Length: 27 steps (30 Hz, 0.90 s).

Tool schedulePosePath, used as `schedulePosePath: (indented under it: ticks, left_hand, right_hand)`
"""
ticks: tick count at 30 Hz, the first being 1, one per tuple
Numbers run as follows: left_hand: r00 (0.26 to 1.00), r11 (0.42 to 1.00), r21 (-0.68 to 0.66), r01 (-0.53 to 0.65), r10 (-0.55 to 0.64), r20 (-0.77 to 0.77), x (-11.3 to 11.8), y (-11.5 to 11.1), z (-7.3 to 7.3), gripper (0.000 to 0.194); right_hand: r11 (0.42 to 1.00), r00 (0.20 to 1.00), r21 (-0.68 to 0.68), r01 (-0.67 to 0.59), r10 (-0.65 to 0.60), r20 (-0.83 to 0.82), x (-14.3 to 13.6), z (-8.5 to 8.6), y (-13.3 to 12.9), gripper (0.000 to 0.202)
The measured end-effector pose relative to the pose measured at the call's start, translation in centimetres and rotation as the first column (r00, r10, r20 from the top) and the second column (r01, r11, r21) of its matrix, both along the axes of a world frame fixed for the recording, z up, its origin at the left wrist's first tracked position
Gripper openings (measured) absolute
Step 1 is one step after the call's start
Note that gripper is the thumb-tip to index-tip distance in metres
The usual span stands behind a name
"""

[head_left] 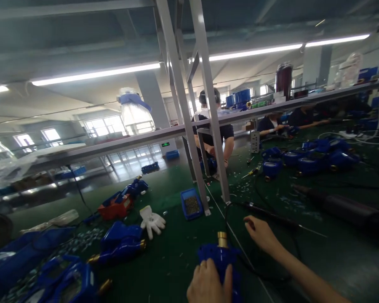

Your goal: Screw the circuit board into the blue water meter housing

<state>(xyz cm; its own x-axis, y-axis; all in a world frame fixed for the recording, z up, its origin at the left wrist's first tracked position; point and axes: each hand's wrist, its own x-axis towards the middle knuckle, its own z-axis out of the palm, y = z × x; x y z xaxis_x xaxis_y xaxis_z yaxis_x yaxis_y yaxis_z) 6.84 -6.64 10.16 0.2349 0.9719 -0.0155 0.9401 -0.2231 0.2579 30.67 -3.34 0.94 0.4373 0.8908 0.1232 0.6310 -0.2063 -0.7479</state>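
Clasped in the left hand [208,283], a blue housing with a brass fitting [221,257] rests on the green bench [177,261] at the lower centre, fitting pointing away. Right hand [261,234] lies just beside it, fingers curled at a black cable [240,210]; its grip cannot be told. Beyond: a white glove [152,221], a blue parts bin [191,203].

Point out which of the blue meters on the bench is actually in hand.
The blue meter nearest the camera, brass fitting up, gripped by the left hand. The other meters lie untouched.
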Motion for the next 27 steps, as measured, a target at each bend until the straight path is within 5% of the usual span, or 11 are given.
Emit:
schedulePosePath:
  ticks: [4, 9, 15, 22, 25, 27]
  left_hand:
    - [0.994, 0.998, 0.021, 0.057, -0.058, 0.094, -0.2, 0.1, 0.7, 0.023]
    - [0.966, 0.999, 0.01, 0.052, -0.053, 0.253, -1.4, -0.1, 0.3, 0.017]
    - [0.95, 0.995, -0.084, -0.057, 0.08, 0.302, -4.5, 1.2, -0.1, 0.024]
    - [0.8, 0.985, -0.17, 0.014, 0.091, 0.592, -8.9, 3.4, -3.2, 0.035]
    - [0.814, 0.979, -0.2, -0.049, 0.155, 0.559, -11.1, 3.9, -3.8, 0.038]
    - [0.832, 0.971, -0.204, -0.121, 0.212, 0.513, -12.5, 3.8, -3.9, 0.038]
  right_hand:
    - [0.991, 0.975, 0.018, -0.132, 0.133, -0.175, -5.4, -2.8, -3.5, 0.05]
    - [0.989, 0.863, 0.14, -0.051, 0.114, -0.492, -11.7, -4.3, -6.6, 0.073]
    - [0.983, 0.772, 0.173, -0.068, 0.162, -0.614, -15.2, -3.1, -7.5, 0.076]
    - [0.973, 0.576, 0.214, -0.083, 0.222, -0.787, -15.5, -1.6, -3.4, 0.096]
    - [0.942, 0.583, 0.286, -0.175, 0.333, -0.741, -16.9, -0.7, -2.8, 0.084]
    - [0.919, 0.671, 0.326, -0.221, 0.386, -0.633, -17.8, -0.1, -2.8, 0.077]
